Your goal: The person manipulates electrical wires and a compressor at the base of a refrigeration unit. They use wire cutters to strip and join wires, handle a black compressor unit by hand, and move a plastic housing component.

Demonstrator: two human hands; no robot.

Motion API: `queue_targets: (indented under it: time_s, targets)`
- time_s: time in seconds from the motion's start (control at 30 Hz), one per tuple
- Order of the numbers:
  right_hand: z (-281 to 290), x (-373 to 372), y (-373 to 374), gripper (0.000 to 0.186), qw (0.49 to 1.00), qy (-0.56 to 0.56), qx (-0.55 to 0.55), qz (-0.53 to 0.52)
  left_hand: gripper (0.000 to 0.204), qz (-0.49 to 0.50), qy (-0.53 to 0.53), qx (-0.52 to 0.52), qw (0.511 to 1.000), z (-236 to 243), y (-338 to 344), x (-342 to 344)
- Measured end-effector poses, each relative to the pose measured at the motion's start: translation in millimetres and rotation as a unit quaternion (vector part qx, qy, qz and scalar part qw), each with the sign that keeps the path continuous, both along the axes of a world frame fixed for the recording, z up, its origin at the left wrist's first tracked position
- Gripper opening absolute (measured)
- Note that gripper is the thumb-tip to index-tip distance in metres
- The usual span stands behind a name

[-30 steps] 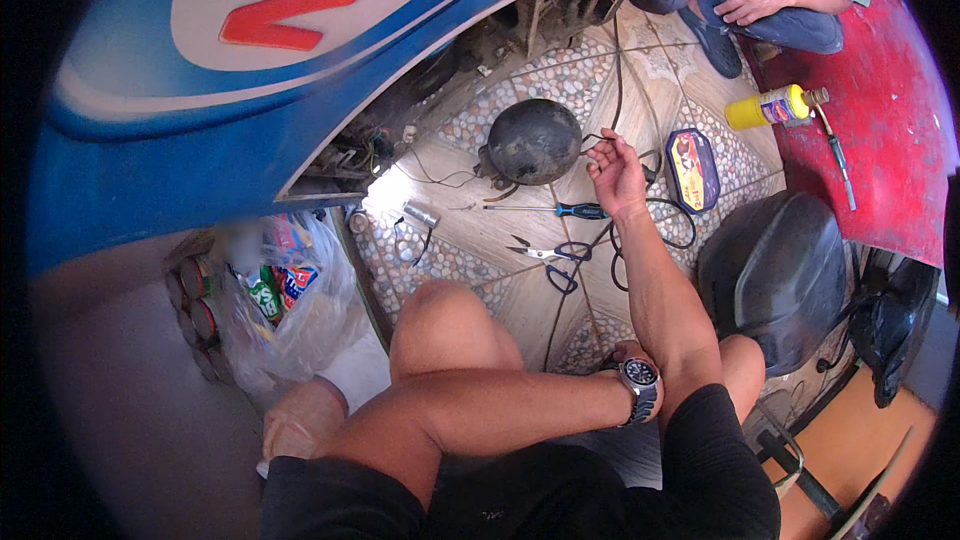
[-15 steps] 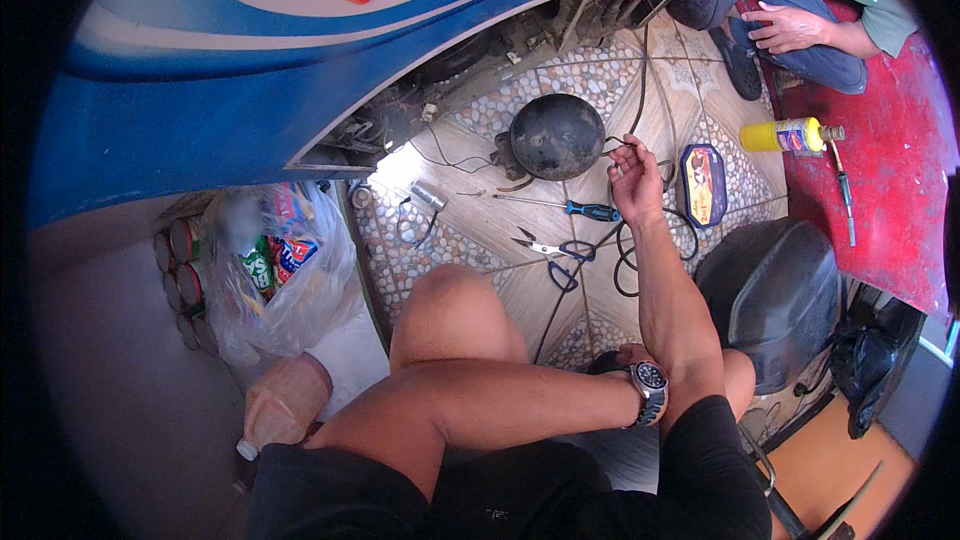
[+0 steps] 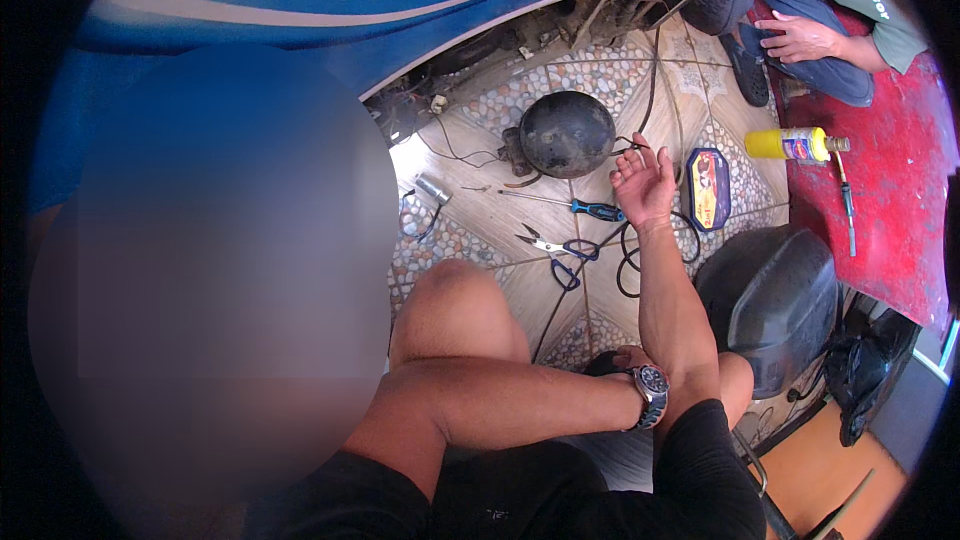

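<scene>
My right hand (image 3: 645, 185) is raised palm up with its fingers loosely spread, nothing in its palm. Its fingertips are near the thin tube (image 3: 632, 143) at the side of a black, dome-shaped compressor (image 3: 567, 133); whether they touch is unclear. My left forearm (image 3: 540, 395), with a wristwatch (image 3: 651, 395), crosses over my knee toward my right elbow. The left hand itself is hidden behind the right arm. Below the compressor lie a blue-handled screwdriver (image 3: 597, 210) and scissors (image 3: 560, 246). A dark blue case (image 3: 708, 188) rests right of my hand, beside a coiled black cable (image 3: 626, 270).
A yellow gas cylinder (image 3: 785, 144) with a torch (image 3: 848, 205) lies on a red panel (image 3: 890, 220). Another person's hand (image 3: 797, 38) rests at upper right. A black rounded housing (image 3: 770, 305) stands at right. A blurred shape (image 3: 220, 270) covers the left, below a blue machine panel (image 3: 330, 60).
A large blurred shape has come in at the left, covering the plastic bag, cans and jug. My right hand's fingers have opened and turned more palm up.
</scene>
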State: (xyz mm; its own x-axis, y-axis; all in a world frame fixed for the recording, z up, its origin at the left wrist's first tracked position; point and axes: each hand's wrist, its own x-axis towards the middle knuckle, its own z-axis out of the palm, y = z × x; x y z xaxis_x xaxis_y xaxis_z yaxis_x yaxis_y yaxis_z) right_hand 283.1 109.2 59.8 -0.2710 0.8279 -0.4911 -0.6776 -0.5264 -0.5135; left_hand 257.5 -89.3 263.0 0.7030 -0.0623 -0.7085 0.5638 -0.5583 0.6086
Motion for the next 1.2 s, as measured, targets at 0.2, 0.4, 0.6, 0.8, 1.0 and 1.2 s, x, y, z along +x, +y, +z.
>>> queue_targets:
  time_s: [0.2,0.4,0.6,0.8,1.0,1.2]
  targets:
    - [-13.3,-1.0,4.9,0.030,0.999,-0.046,0.025,-0.011,0.054,0.005,0.023,0.030,0.999,5.1,2.7,-3.4]
    - [-13.9,-3.8,5.0,0.029,0.998,-0.058,0.030,-0.017,0.055,-0.018,0.018,0.027,0.999,4.2,4.6,-2.6]
    - [-13.1,-4.0,5.7,0.029,0.997,-0.076,0.023,-0.018,0.056,0.004,-0.001,0.044,0.999,-8.3,-9.3,2.2]
    - [-13.7,-0.2,5.7,0.032,0.996,-0.082,0.031,-0.012,0.057,-0.049,0.010,0.027,0.998,-7.5,-1.4,2.9]
    - [1.0,-3.5,-0.3,0.051,0.999,-0.044,0.024,0.014,0.057,-0.023,-0.003,0.031,0.999,-16.7,-14.3,6.0]
    - [4.6,-4.8,-3.0,0.050,1.000,-0.003,0.019,0.006,0.055,-0.029,0.016,0.032,0.999,-15.2,-14.8,8.2]
